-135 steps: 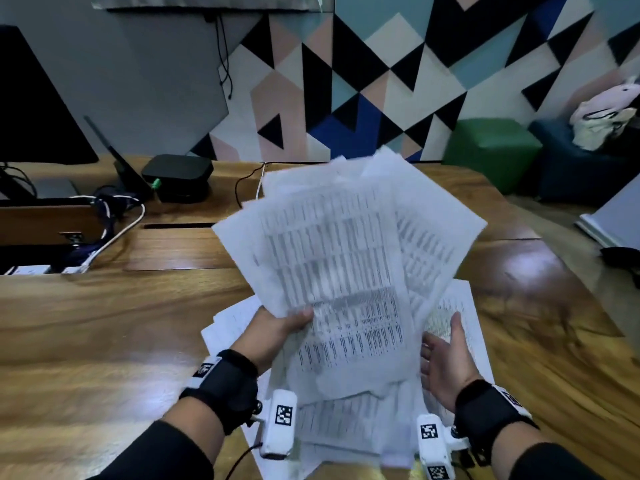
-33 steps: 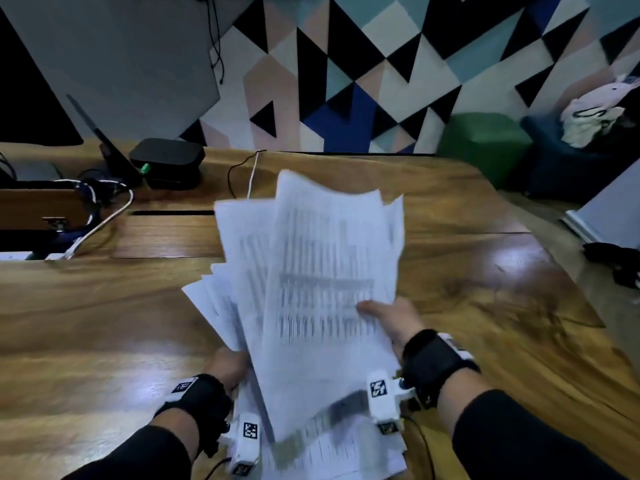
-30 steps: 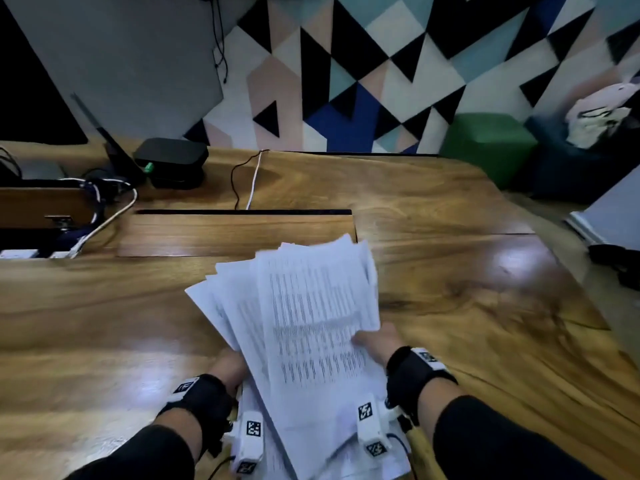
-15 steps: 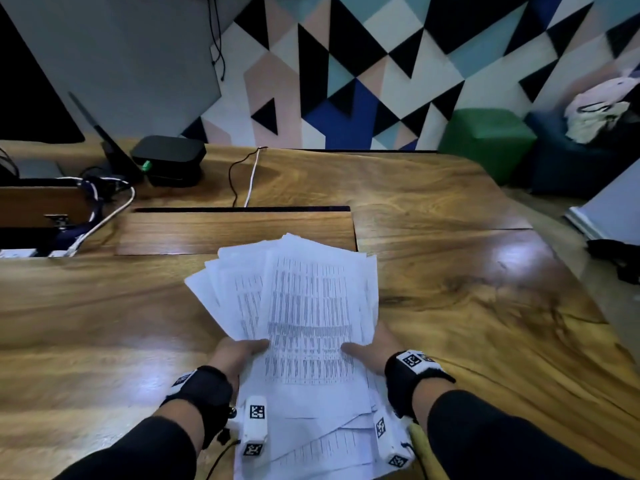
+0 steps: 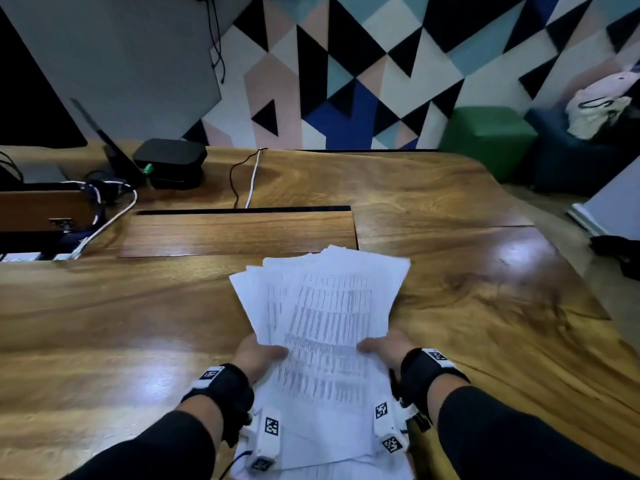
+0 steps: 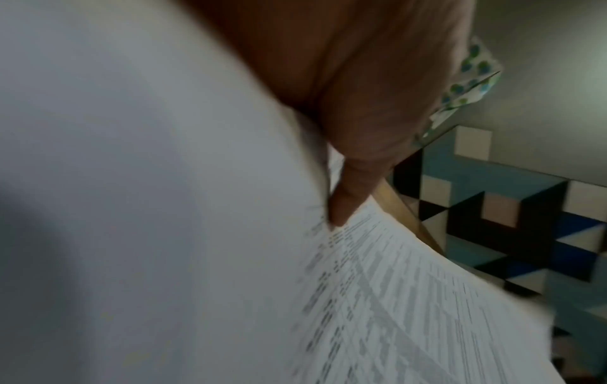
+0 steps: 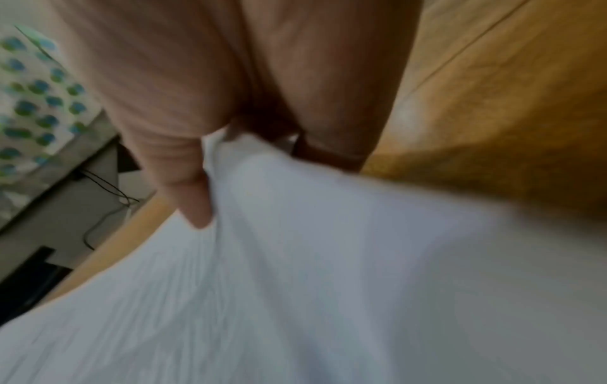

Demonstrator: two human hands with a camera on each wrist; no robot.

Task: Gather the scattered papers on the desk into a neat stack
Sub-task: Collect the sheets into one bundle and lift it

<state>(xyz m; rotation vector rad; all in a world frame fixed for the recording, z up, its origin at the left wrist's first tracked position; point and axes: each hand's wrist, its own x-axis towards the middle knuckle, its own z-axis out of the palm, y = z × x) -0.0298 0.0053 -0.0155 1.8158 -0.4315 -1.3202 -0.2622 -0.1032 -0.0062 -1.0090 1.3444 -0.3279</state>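
A loose bundle of printed white papers (image 5: 325, 323) lies low over the wooden desk (image 5: 138, 341), fanned out at its far end. My left hand (image 5: 259, 353) grips the bundle's left edge, thumb on top. My right hand (image 5: 384, 348) grips the right edge the same way. In the left wrist view my thumb (image 6: 348, 197) presses on the printed sheets (image 6: 410, 298). In the right wrist view my thumb (image 7: 194, 197) pinches the white sheets (image 7: 328, 259). More sheets (image 5: 329, 469) lie under the bundle near the front edge.
A black box (image 5: 169, 162) and a tangle of cables (image 5: 104, 202) sit at the back left. A white cable (image 5: 252, 178) runs over the desk's far edge. A recessed wooden flap (image 5: 239, 233) lies just beyond the papers. A green stool (image 5: 488, 140) stands beyond the desk.
The bundle came down from an upright, raised hold to lie low over the desk. My right hand shifted from the bundle's middle to its right edge, and the fan narrowed.
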